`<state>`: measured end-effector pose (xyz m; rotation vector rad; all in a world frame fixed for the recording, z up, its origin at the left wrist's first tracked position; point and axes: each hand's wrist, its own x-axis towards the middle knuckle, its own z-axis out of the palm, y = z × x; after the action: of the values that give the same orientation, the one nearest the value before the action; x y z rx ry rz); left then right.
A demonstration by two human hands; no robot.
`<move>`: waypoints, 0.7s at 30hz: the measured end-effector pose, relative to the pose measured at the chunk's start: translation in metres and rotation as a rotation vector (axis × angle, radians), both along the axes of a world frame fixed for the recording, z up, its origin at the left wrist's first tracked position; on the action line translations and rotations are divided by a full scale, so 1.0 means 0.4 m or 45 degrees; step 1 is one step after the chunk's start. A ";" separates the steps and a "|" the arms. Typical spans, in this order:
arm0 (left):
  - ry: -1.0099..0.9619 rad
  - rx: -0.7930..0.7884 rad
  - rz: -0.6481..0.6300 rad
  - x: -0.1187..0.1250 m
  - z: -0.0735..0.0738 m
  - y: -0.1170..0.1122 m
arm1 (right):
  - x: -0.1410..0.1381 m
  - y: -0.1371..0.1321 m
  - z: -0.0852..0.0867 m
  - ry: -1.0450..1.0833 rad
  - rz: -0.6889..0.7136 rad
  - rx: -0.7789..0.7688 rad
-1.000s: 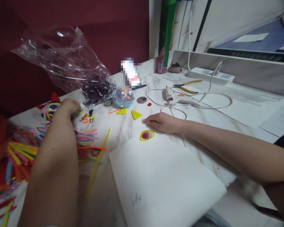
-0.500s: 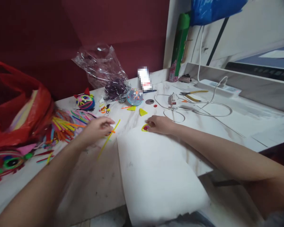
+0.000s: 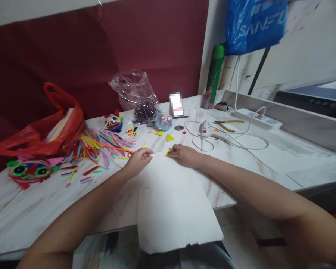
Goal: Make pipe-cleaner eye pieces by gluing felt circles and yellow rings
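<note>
My left hand [image 3: 140, 161] is over the left edge of the white paper sheet [image 3: 173, 203], fingers pinched together. Whatever lies between its fingertips is too small to make out. The tip of a yellow strip [image 3: 143, 145] shows just behind this hand; the rest is hidden. At the sheet's far edge, my right hand [image 3: 183, 154] pinches a small yellow-edged piece [image 3: 168, 153], mostly covered by the fingers. Beyond it lie a yellow triangle [image 3: 170, 138] and a second yellow piece [image 3: 159, 133].
Many coloured pipe cleaners [image 3: 100, 145] spill from a red plastic bag [image 3: 70, 127] on the left. Two decorated animal faces, one blue [image 3: 114, 122] and one red-striped [image 3: 30, 172], sit nearby. Pliers [image 3: 228, 125], white cables [image 3: 249, 147] and a clear round container [image 3: 164, 121] lie farther back.
My left hand has moved right, closer to the right hand, and now covers most of the yellow strip. The right hand stays on its yellow-edged piece. The head view has tilted up.
</note>
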<state>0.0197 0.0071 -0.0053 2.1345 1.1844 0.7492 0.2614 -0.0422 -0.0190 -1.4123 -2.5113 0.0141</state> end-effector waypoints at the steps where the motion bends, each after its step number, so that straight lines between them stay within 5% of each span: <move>1: 0.002 0.041 0.008 0.001 -0.003 0.004 | -0.005 0.001 -0.001 -0.021 -0.017 -0.005; 8: -0.150 0.165 0.170 -0.020 -0.052 0.012 | -0.017 0.006 -0.007 -0.031 -0.037 -0.059; 11: -0.274 0.009 0.184 -0.019 -0.063 0.014 | -0.013 0.004 -0.013 -0.029 -0.026 -0.024; 15: -0.358 -0.227 0.153 -0.014 -0.066 0.017 | 0.004 0.004 -0.018 0.293 -0.099 -0.100; 21: -0.317 -0.002 0.257 -0.031 -0.064 0.031 | 0.020 0.009 -0.010 0.473 -0.243 -0.111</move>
<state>0.0074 0.0195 -0.0310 1.8726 1.2733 1.0676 0.2692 -0.0385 -0.0228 -1.5172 -2.0916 0.3229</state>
